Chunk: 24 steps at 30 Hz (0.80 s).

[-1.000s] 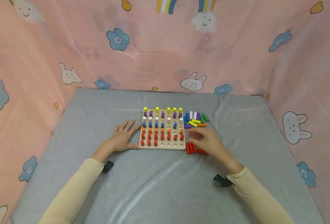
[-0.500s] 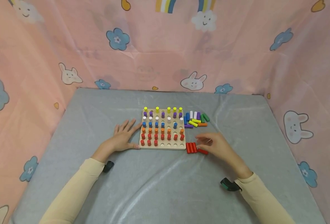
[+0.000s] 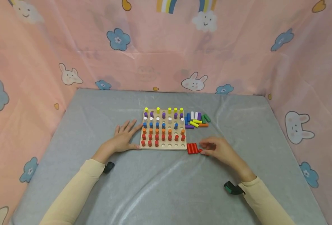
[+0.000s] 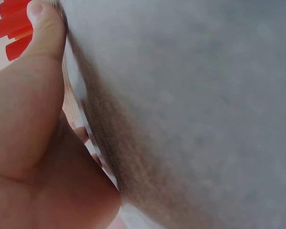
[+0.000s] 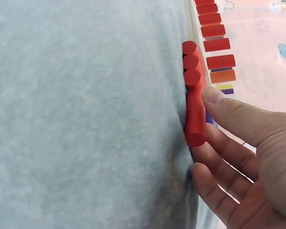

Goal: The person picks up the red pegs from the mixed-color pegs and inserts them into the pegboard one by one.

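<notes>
A wooden pegboard (image 3: pixel 164 147) stands on the grey cloth, with rows of coloured pegs upright in its holes. My left hand (image 3: pixel 123 140) lies with fingers spread along its left side; the thumb (image 4: pixel 46 28) touches the board's near left corner. To the right of the board, several red pegs (image 3: pixel 192 148) lie side by side on the cloth. Just beyond them is one more red peg (image 5: pixel 196 119), lying flat. My right hand (image 3: pixel 217 150) has thumb and fingers about this peg, seeming to pinch it; the fingertips are partly hidden behind it.
Loose pegs in blue, white, purple, green, yellow and orange (image 3: pixel 203 125) lie in a pile right of the board's far half. Bare holes show in the board's front row (image 3: pixel 169 145). A pink patterned curtain (image 3: pixel 154 56) surrounds the table.
My right hand has moved right and toward me, from beside the board's edge to the outlying red peg, its thumb and fingers closing in on it. The left hand stays put.
</notes>
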Tool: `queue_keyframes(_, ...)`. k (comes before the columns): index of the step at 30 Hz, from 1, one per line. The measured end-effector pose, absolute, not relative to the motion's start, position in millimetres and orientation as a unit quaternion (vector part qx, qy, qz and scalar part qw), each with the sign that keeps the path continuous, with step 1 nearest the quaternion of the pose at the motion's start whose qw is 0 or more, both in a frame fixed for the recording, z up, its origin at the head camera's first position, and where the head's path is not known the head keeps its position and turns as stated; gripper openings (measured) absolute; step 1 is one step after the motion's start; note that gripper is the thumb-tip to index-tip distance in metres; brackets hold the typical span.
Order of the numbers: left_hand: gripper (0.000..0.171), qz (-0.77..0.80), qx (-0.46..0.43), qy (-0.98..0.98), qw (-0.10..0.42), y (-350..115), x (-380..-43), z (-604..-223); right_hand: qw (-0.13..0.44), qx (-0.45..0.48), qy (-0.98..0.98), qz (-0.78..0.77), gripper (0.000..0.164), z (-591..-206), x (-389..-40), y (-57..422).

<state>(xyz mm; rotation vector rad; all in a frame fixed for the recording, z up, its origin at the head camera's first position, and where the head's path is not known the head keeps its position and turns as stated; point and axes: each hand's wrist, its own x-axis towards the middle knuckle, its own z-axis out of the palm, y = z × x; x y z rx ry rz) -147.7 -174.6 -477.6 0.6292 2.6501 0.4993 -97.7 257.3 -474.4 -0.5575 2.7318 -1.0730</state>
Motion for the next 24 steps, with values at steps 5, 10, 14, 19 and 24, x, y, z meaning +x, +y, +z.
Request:
queue_keyframes(5,0.102,0.176,0.221,0.941,0.188,-174.6,-147.9,-477.7,0.079,-0.2,0.908,-0.359,0.031,-476.4,-96.1,258.5)
queue_keyframes(10,0.102,0.176,0.222,0.941,0.187,-174.5,-148.0,-477.6,0.083,-0.206,0.907,-0.358,0.029,-478.6,-95.1,259.5)
queue_keyframes(14,0.101,0.177,0.222,0.941,0.187,-174.0,-148.3,-476.4,0.087,-0.207,0.907,-0.355,0.027,-479.7,-95.0,259.9)
queue_keyframes(19,0.101,0.179,0.22,0.941,0.187,-175.3,-147.8,-476.3,0.091,-0.212,0.906,-0.355,0.022,-480.2,-95.4,259.5)
queue_keyframes(24,0.101,0.18,0.221,0.94,0.186,-175.5,-147.5,-476.3,0.091,-0.218,0.903,-0.358,0.019,-480.5,-95.5,260.1)
